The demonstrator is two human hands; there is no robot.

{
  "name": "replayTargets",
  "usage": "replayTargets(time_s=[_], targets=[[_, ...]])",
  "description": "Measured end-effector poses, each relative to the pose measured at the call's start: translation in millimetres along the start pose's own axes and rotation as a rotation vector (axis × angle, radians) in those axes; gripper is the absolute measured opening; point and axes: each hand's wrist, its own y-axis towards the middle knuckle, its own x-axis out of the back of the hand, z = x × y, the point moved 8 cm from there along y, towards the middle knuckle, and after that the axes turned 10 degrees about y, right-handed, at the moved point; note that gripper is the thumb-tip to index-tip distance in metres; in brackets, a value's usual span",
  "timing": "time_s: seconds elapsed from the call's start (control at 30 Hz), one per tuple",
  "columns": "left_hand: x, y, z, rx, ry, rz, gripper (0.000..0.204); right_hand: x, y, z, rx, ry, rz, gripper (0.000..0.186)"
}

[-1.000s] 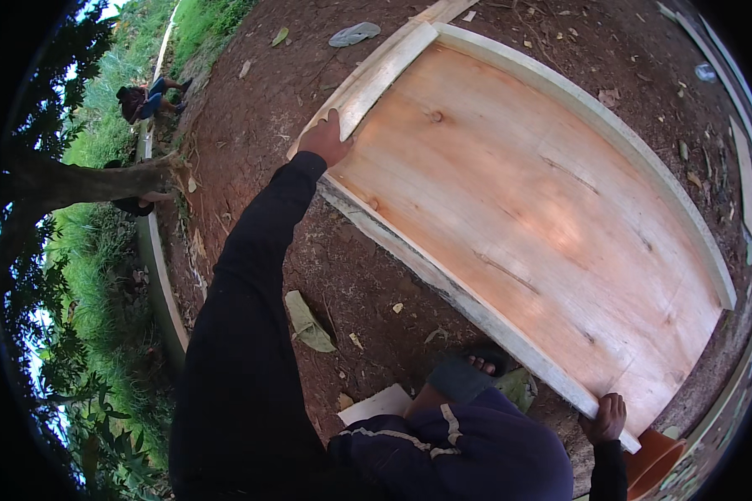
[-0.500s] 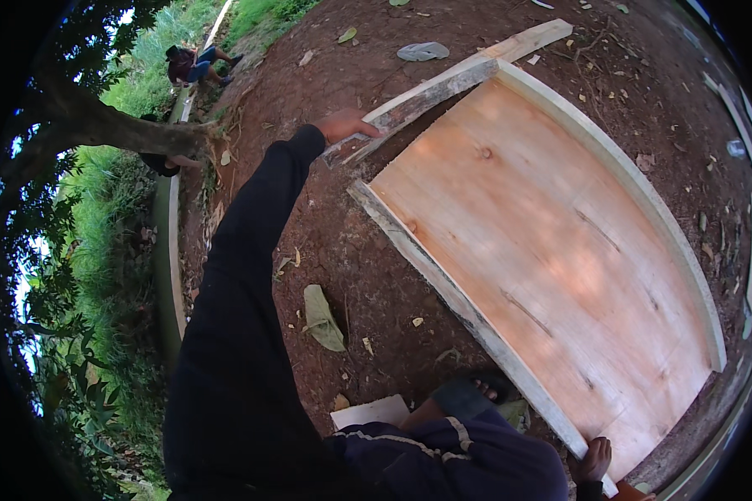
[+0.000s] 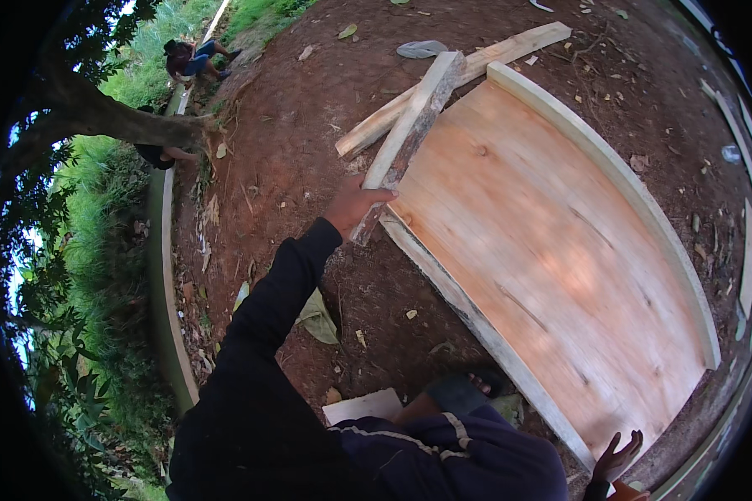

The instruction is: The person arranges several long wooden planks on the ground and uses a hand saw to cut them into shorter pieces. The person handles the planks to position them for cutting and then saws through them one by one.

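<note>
A large plywood panel (image 3: 551, 259) lies on the ground before me, with one wooden strip (image 3: 485, 334) along its left edge and another strip (image 3: 627, 159) along its far right edge. My left hand (image 3: 358, 207) is closed round the near end of a short wooden plank (image 3: 418, 117). That plank slants beside the panel's far left corner, its far part crossing over a second plank (image 3: 518, 52) on the soil. At the panel's near end, my right hand (image 3: 617, 455) is open with fingers apart, and holds nothing; whether it touches the panel I cannot tell.
A tree trunk (image 3: 134, 125) leans in at left, beside a low concrete edge (image 3: 169, 301) and grass. Two people are farther off there, one seated (image 3: 194, 60). Leaves and a flat grey piece (image 3: 422, 49) lie about. More wooden strips (image 3: 749, 259) lie at right.
My left hand has drawn the short plank nearer and turned it, uncovering the plank beneath. My right hand has come off the left strip's near end, and its fingers have spread.
</note>
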Motion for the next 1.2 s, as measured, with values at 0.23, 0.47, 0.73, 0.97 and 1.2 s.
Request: replayTargets(time_s=[0.23, 0.47, 0.73, 0.97, 1.2], targets=[[29.3, 65.8, -30.8, -0.09, 0.034, 0.03, 0.053, -8.9, -18.5, -108.0, -0.507, -0.017, -0.088, 0.067], [-4.6, 112.1, -40.7, -0.01, 0.005, 0.229, 0.058, -29.0, -11.4, -140.0, -0.65, -0.056, 0.078, 0.075], [-37.6, 125.3, -38.7, -0.001, 0.164, 0.257, 0.11, -29.3, -25.8, -212.9, -0.682, -0.142, 0.052, 0.074], [-8.8, 176.1, 11.1, -0.001, 0.186, 0.154, 0.089, -38.9, -3.0, -219.8, -0.678, -0.036, 0.04, 0.071], [-27.6, 154.1, -28.6, 0.014, 0.214, 0.197, 0.099, -36.2, -2.6, -235.7, -0.706, 0.018, 0.005, 0.067]])
